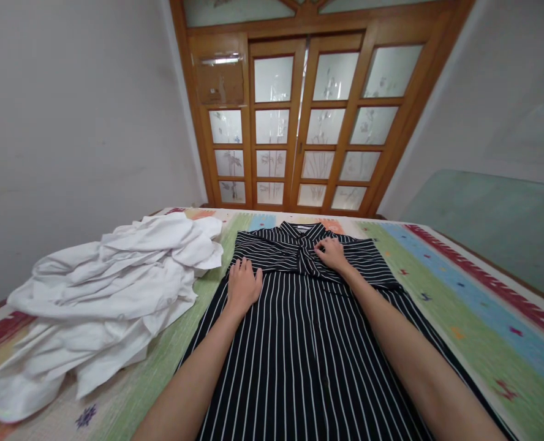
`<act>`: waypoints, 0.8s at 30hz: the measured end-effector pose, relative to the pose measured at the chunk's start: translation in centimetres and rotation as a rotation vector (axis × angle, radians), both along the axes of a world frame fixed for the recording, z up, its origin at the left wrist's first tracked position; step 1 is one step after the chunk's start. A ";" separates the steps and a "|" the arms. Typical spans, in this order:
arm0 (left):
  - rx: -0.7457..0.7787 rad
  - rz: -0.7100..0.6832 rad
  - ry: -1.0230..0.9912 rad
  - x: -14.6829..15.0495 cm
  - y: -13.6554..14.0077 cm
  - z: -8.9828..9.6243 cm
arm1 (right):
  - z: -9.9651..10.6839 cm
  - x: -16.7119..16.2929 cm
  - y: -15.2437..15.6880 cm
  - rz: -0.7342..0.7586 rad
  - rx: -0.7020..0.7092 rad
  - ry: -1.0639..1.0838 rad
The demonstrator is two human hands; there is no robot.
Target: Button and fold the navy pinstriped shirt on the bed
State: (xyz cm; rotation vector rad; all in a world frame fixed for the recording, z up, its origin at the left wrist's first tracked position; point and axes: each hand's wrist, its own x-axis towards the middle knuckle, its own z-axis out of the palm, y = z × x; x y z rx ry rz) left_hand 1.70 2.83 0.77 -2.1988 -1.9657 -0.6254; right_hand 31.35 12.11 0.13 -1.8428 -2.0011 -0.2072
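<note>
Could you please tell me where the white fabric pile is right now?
In the head view, the white fabric pile lies on the patterned cover, left of the striped shirt.

Text/label check, landmark = striped shirt (290, 343). Legible text, brands, numbers: none.
Obs. 1: pale neck label (302, 228) inside the shirt's collar, at its far end; too small in view to make out any lettering.
Obs. 2: brown panel (219, 79) set in the wooden door (250, 122), beyond the shirt and to the left of its collar; bears a small mark (213, 90), too small to resolve, cannot tell whether print or stain.
Obs. 3: door panes (271, 164) beyond the shirt carry plant-like drawings; no characters readable among them.
</note>
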 end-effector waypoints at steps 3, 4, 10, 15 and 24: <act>-0.011 -0.001 -0.005 0.1 0.0 0.0 | -0.1 0.1 0.1 -0.048 0.048 0.015; -0.014 -0.003 -0.007 0.1 0.0 0.0 | -0.1 0.2 0.1 -0.067 0.067 0.026; -0.020 -0.002 -0.015 0.0 0.0 0.1 | -0.2 0.5 -0.1 -0.067 0.084 0.036; -0.007 -0.002 -0.016 0.0 0.1 0.1 | -0.6 0.6 -1.6 0.017 0.015 -0.012; 0.004 -0.024 0.016 -0.1 0.3 -0.1 | -0.1 -2.3 -6.2 0.160 -0.276 -0.059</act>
